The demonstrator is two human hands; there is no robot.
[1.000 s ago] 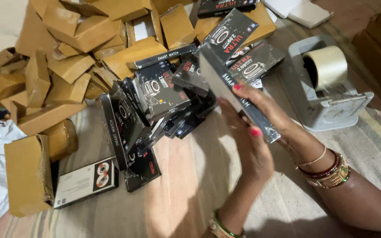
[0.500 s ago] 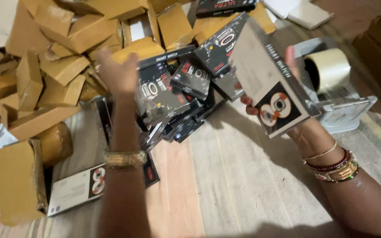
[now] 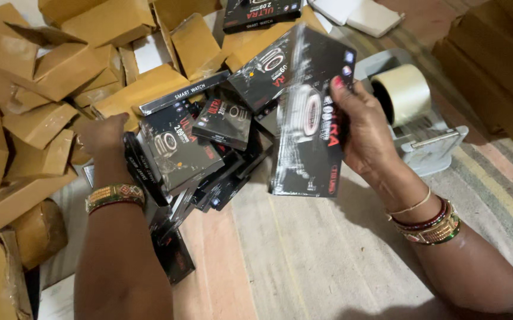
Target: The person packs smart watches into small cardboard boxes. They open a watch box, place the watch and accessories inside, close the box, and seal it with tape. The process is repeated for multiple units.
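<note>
Head view: right hand (image 3: 366,127) grips black box (image 3: 310,127); left hand (image 3: 103,135) touches piled boxes (image 3: 176,151).

Black flat box (image 3: 310,118) raised right; black boxes (image 3: 191,154) piled centre, brown cartons (image 3: 43,77) left.

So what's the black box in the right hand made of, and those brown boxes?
The black box in the right hand looks like thin printed cardboard with a glossy finish: light glints off its flat face and its edges are sharp. The brown boxes look like plain matte cardboard, with dull folded flaps and creases. The left hand reaches into the pile of black boxes.
</note>
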